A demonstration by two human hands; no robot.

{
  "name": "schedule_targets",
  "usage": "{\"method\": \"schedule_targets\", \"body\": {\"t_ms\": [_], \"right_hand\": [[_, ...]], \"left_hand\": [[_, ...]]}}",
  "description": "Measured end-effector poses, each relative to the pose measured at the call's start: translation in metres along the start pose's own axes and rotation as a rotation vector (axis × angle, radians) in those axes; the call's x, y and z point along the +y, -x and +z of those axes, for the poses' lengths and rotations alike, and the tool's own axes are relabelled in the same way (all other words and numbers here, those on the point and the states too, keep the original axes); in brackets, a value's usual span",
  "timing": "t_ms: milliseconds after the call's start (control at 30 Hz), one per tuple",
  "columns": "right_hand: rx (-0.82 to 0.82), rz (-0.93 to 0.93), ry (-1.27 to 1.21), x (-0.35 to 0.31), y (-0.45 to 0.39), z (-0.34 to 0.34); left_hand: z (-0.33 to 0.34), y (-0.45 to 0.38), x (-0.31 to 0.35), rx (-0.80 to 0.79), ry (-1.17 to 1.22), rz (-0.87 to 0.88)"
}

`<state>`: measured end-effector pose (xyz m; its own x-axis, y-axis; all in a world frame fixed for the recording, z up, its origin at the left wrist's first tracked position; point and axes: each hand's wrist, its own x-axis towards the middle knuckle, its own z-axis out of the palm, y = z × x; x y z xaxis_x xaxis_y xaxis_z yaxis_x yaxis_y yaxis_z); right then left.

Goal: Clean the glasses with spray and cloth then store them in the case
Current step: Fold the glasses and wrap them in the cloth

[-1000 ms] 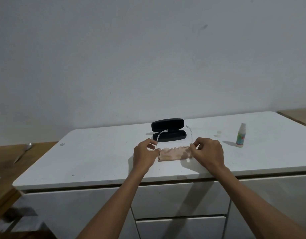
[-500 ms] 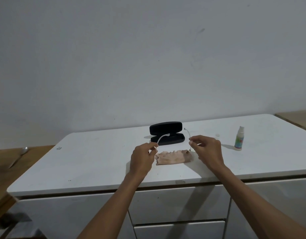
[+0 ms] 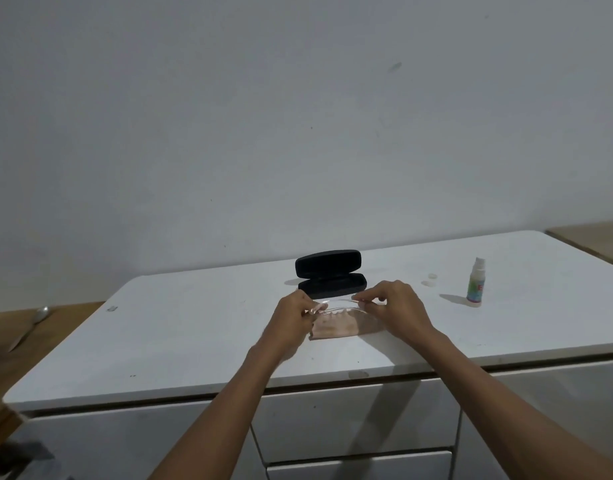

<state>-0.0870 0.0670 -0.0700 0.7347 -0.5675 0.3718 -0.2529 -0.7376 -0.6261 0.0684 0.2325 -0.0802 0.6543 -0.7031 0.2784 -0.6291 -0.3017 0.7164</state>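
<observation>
A white table (image 3: 201, 341) with drawer fronts below its front edge stood against a plain pale wall (image 3: 298, 133); wooden surfaces adjoined it at both ends, and a spoon (image 3: 30, 327) lay on the left one. The label on the spray bottle (image 3: 475, 282), which stood upright toward the table's right end, was green and too small to read; two small pale caps (image 3: 429, 279) lay just left of it. The black case (image 3: 331, 273) sat open near the table's middle, lid raised toward the wall. The pinkish cloth (image 3: 336, 327) lay flat on the table in front of the case. You reached both forearms forward and held the clear-framed glasses (image 3: 336, 306) just above the cloth, between it and the case. Your left hand (image 3: 291, 318) pinched the left end of the glasses with curled fingers; your right hand (image 3: 398, 308) pinched the right end, thumb and forefinger closed on the frame. Each grip was thus closed on the glasses. How the temples were folded could not be told.
</observation>
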Motion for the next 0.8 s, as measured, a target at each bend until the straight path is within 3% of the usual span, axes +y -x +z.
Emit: {"method": "schedule_targets", "body": {"t_ms": [167, 333, 567, 800], "right_hand": [[-0.065, 0.019, 0.005, 0.001, -0.003, 0.003], [-0.054, -0.012, 0.027, 0.005, -0.001, -0.002], [-0.167, -0.067, 0.123, 0.01, 0.008, -0.012], [-0.273, -0.073, 0.194, 0.009, 0.003, -0.018]], "left_hand": [[-0.01, 0.002, -0.002, 0.088, 0.202, -0.103], [-0.016, 0.007, -0.002, 0.16, 0.165, 0.018], [-0.026, 0.012, -0.002, -0.122, -0.283, 0.154], [-0.024, 0.01, -0.004, -0.188, -0.163, 0.119]]}}
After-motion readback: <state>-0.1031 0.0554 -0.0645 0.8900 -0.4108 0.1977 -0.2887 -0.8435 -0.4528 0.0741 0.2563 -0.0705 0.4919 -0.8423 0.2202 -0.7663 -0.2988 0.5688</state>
